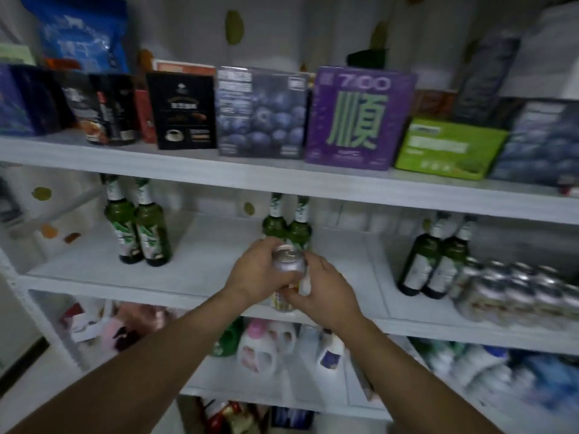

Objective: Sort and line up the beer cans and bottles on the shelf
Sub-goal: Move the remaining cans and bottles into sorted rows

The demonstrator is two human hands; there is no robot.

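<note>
In the centre of the frame my left hand [260,272] and right hand [324,288] both curl their fingers round a silver beer can [288,261], held upright over the middle shelf [188,277]. That shelf holds two green bottles [286,225] just behind the can, and a cluster of cans [517,292] at the right.

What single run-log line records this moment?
left hand: grips can; right hand: grips can; can: upright, at shelf front; bottles: three pairs standing
</note>
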